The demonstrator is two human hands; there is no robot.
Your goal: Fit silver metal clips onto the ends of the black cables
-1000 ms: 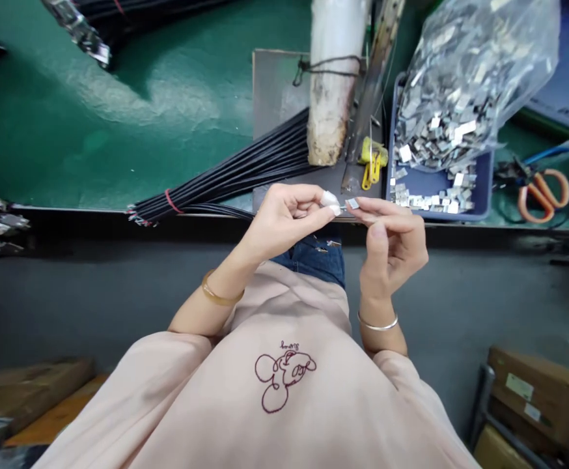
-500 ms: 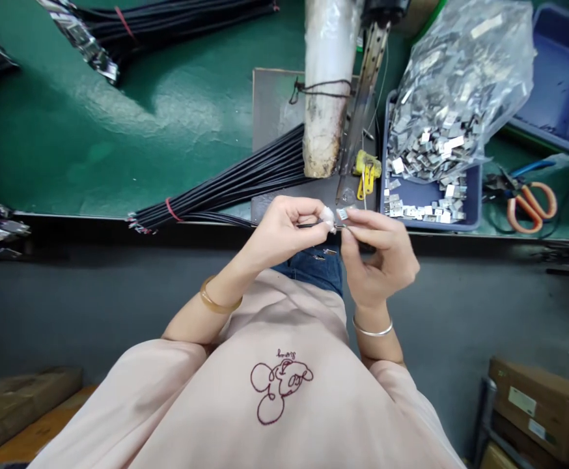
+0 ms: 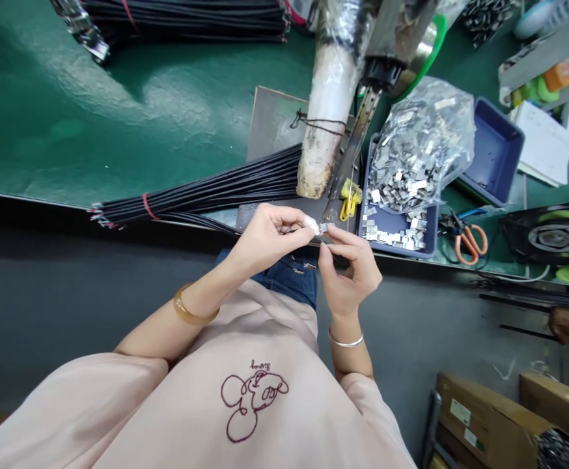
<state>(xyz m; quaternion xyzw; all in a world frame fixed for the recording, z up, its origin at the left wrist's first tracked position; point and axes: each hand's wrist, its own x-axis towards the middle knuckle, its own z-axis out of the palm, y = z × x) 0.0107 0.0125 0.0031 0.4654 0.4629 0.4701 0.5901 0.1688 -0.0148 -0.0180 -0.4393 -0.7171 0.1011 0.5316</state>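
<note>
My left hand [image 3: 275, 240], its fingertip wrapped in white, is closed in a pinch around a black cable's end; the fingers hide most of that cable. Against them sits a small silver metal connector piece [image 3: 323, 228], touched by the fingertips of my right hand [image 3: 350, 266]. The right fingers are curled and close together. Just behind my left hand lies a bundle of black cables [image 3: 216, 185], held by a red tie [image 3: 148, 206]. To the right, a blue tray [image 3: 396, 243] contains many similar metal pieces and a plastic bag [image 3: 428, 140] full of them.
A wrapped white cylinder [image 3: 319, 153] and a metal nozzle [image 3: 350, 159] hang over a grey board [image 3: 272, 124]. Yellow clips [image 3: 349, 200] lie nearby. Orange-handled scissors [image 3: 470, 244], another blue tray [image 3: 494, 140] and a black fan [image 3: 553, 238] are right. More cables [image 3: 191, 23] lie behind.
The small metal piece has moved from above the cable end to right against it, at my left fingertips. The camera view has turned to the right, showing more of the bench there.
</note>
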